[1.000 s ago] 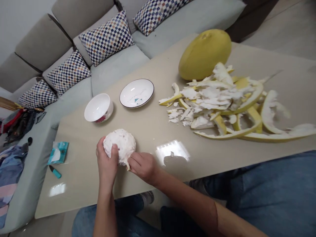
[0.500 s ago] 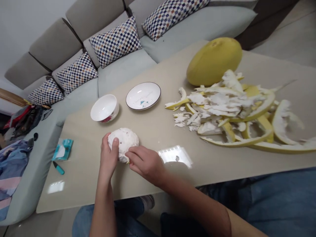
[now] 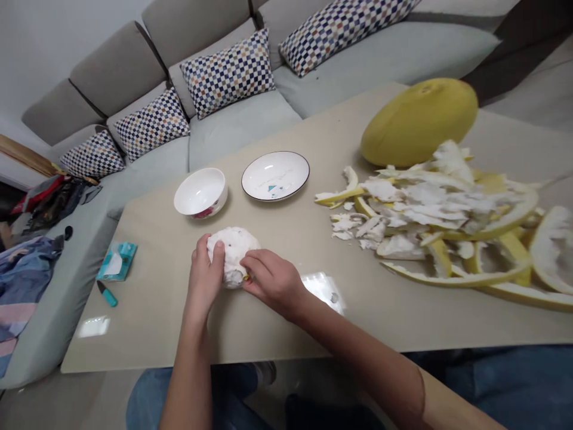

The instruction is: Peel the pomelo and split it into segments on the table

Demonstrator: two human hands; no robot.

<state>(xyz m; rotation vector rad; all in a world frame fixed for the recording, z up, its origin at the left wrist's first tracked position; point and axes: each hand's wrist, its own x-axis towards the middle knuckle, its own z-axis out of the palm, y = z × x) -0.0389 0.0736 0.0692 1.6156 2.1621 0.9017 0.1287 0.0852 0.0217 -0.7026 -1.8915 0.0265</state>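
A peeled pomelo (image 3: 233,248), round and covered in white pith, is held over the near part of the table. My left hand (image 3: 206,272) wraps its left side, with the thumb lying across the top. Against the lower right side, my right hand (image 3: 273,280) pinches a bit of pith with fingers pressed together. A small yellow scrap of rind shows beside those fingertips. Beyond the fruit stand a white bowl (image 3: 201,192) with a floral pattern and a white oval plate (image 3: 276,175) with a dark rim.
A heap of pomelo peel (image 3: 430,209) lies on the table's right, with a whole yellow pomelo (image 3: 418,122) behind it. At the left are a tissue pack (image 3: 119,263) and a teal-handled knife (image 3: 107,294). A sofa (image 3: 237,125) runs along the far side.
The right hand has moved from a hanging strip at the fruit's bottom up onto its right side; that strip no longer shows hanging. The camera view has shifted, sliding the table things rightward.
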